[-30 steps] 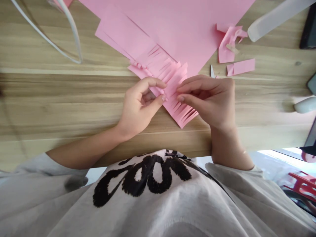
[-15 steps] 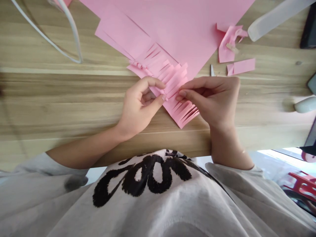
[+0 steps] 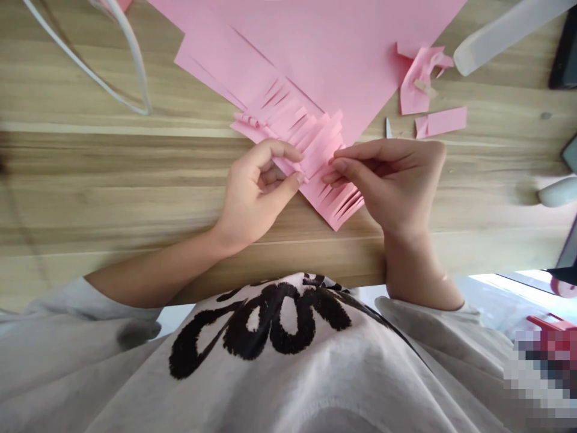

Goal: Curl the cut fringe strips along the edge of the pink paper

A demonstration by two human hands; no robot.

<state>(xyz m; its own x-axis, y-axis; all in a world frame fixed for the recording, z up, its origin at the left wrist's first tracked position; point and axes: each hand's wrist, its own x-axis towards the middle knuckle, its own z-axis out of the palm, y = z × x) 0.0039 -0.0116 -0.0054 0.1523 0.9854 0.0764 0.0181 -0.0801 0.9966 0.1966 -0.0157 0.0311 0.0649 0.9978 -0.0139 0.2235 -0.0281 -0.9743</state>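
A long strip of pink paper with fringe cuts (image 3: 311, 135) lies slantwise across the wooden table (image 3: 90, 180), over a large pink paper sheet (image 3: 324, 60). My left hand (image 3: 255, 192) pinches the strip's edge between thumb and forefinger. My right hand (image 3: 387, 180) holds the fringe nearby, its fingertips on the paper strands. A small curled paper roll (image 3: 250, 120) sits at the strip's far left end. Part of the strip is hidden under my fingers.
Pink paper scraps (image 3: 419, 81) and a cut piece (image 3: 439, 123) lie to the right, near a small metal blade tip (image 3: 388, 127). A white curved wire (image 3: 112, 60) lies far left, a pale translucent bar (image 3: 505, 36) top right.
My right hand has turned and shifted slightly rightward, its knuckles moving away from the paper. The fringe strands have lifted a little. My left hand has stayed in place.
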